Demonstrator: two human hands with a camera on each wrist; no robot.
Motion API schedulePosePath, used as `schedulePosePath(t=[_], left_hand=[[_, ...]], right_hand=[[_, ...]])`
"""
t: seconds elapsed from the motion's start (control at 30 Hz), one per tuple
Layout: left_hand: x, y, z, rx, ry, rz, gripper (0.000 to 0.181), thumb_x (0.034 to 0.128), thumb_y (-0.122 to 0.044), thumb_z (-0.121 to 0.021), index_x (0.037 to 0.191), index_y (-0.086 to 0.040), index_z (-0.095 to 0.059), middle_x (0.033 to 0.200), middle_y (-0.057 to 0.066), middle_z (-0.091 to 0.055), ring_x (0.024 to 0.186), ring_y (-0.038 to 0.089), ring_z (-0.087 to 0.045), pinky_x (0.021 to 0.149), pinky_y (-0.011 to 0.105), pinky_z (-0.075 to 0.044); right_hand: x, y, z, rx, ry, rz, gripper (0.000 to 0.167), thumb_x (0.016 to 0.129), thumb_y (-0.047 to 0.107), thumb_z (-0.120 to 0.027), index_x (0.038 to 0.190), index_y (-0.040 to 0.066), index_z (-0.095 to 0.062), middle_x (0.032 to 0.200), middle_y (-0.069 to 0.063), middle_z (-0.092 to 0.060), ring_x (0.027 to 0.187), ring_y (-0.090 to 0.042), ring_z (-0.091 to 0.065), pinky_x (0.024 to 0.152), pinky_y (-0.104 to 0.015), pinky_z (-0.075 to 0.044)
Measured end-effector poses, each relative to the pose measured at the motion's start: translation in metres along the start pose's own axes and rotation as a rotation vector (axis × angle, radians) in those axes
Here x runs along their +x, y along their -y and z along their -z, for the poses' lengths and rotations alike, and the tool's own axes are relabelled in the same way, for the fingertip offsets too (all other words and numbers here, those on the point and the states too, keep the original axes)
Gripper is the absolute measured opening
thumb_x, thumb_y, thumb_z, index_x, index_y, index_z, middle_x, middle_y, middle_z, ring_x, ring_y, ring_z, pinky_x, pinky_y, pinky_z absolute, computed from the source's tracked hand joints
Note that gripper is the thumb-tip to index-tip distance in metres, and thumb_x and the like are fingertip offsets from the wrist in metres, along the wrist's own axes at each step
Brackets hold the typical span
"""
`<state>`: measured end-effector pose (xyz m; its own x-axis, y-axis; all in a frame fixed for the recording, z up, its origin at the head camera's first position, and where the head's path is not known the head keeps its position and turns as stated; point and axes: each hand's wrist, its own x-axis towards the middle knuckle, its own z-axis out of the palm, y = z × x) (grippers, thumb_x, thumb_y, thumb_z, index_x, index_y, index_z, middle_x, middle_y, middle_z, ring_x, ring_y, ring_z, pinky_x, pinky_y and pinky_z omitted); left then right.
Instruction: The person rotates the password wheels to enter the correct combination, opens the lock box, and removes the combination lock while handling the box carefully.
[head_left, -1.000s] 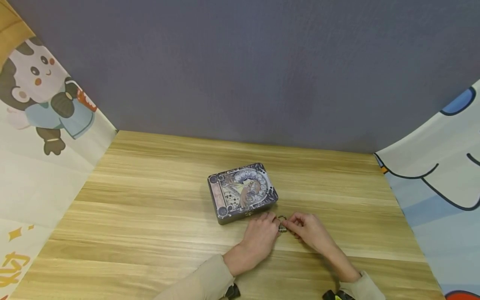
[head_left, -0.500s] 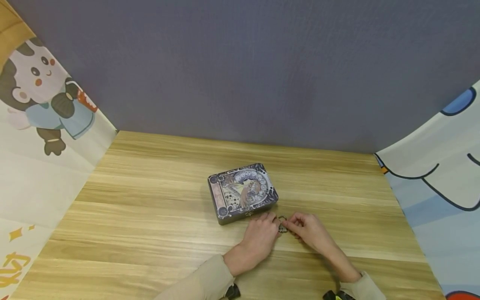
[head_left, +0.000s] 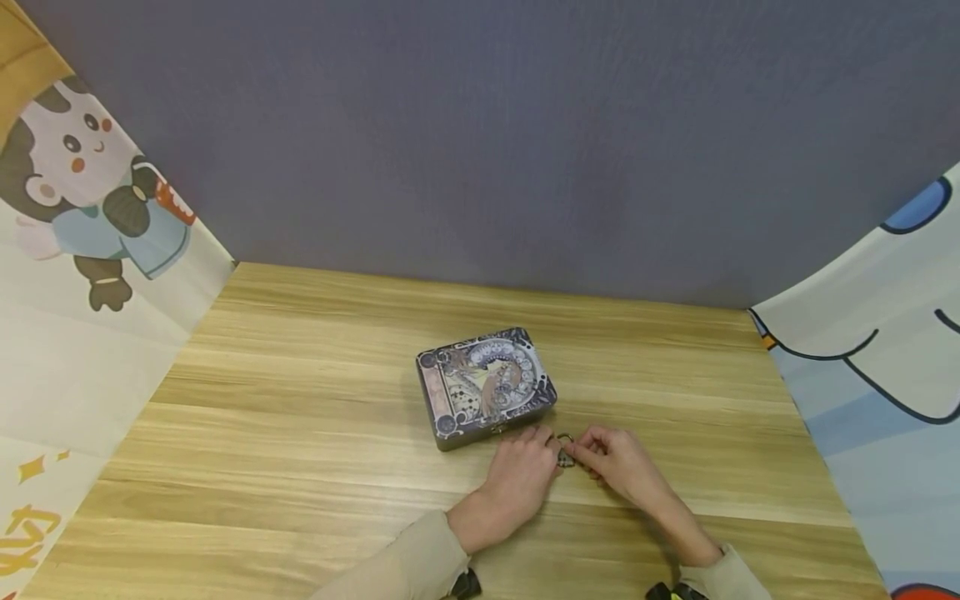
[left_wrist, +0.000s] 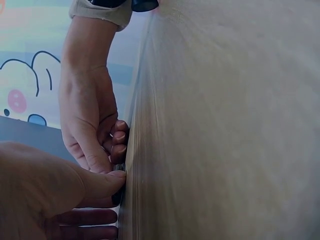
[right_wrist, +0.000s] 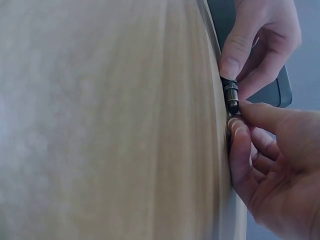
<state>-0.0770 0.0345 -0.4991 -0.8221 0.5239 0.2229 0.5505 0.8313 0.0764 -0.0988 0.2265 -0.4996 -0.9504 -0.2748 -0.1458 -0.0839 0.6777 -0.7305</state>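
A small dark metal padlock [head_left: 566, 459] with a bronze-toned shackle lies low at the tabletop, between the two hands. My left hand [head_left: 519, 475] pinches it from the left, and my right hand [head_left: 621, 465] holds its other side with thumb and fingers. In the right wrist view the padlock [right_wrist: 231, 94] shows a ridged, dial-like end; fingers hide much of its body. Just beyond the left hand sits a closed dark box [head_left: 491, 383] with an illustrated lid and a small metal clasp [head_left: 497, 428] on its front.
The wood-grain table [head_left: 285, 433] extends around the hands and box. A grey panel [head_left: 480, 150] rises at the back edge. Cartoon-printed sheets flank the left [head_left: 67, 358] and right [head_left: 885, 400] sides.
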Motion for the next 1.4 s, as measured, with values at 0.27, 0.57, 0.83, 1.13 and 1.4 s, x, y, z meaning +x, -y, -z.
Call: schedulePosePath(t=[0.27,0.57,0.83,1.13,1.4], left_hand=[[0.000,-0.001,-0.001,0.018,-0.016,0.004,0.030,0.0872,-0.041,-0.081,0.104,-0.017,-0.077,0.104,-0.003,-0.068,0.095,0.012,-0.067,0.068,0.021,-0.061],[0.001,-0.001,-0.001,0.027,0.006,0.004,0.032,0.0886,-0.043,-0.079,0.107,-0.016,-0.076,0.108,-0.002,-0.069,0.096,0.013,-0.068,0.071,0.022,-0.061],[-0.001,0.001,0.001,0.022,0.037,-0.009,0.042,0.0884,-0.044,-0.079,0.116,-0.013,-0.073,0.119,0.002,-0.069,0.108,0.015,-0.068,0.089,0.024,-0.061],[-0.009,0.008,0.017,-0.039,-0.004,-0.059,0.039,0.0936,-0.042,-0.074,0.118,-0.011,-0.072,0.113,0.000,-0.071,0.103,0.014,-0.069,0.093,0.024,-0.060],[-0.016,0.019,0.028,-0.153,-0.089,-0.102,0.034,0.0965,-0.038,-0.072,0.121,-0.014,-0.073,0.116,-0.003,-0.072,0.102,0.010,-0.069,0.089,0.021,-0.061]], right_hand=[[0.000,-0.002,0.000,0.032,0.003,0.004,0.019,0.097,0.020,-0.072,0.081,0.011,-0.067,0.059,0.005,-0.058,0.048,-0.005,-0.050,0.040,-0.019,-0.043],[0.001,-0.003,0.001,0.055,0.018,-0.002,0.020,0.098,0.020,-0.072,0.082,0.010,-0.067,0.060,0.004,-0.058,0.048,-0.006,-0.052,0.041,-0.019,-0.046],[0.001,-0.004,0.002,0.019,0.008,0.057,0.019,0.098,0.020,-0.072,0.082,0.011,-0.068,0.059,0.006,-0.058,0.048,-0.004,-0.051,0.040,-0.020,-0.045],[0.000,-0.005,0.005,0.020,0.018,0.077,0.017,0.099,0.019,-0.071,0.084,0.011,-0.068,0.062,0.005,-0.060,0.051,-0.005,-0.054,0.042,-0.020,-0.047],[-0.002,-0.005,0.008,0.027,-0.008,0.065,0.019,0.099,0.019,-0.071,0.082,0.011,-0.066,0.062,0.004,-0.061,0.053,-0.006,-0.056,0.044,-0.020,-0.047]])
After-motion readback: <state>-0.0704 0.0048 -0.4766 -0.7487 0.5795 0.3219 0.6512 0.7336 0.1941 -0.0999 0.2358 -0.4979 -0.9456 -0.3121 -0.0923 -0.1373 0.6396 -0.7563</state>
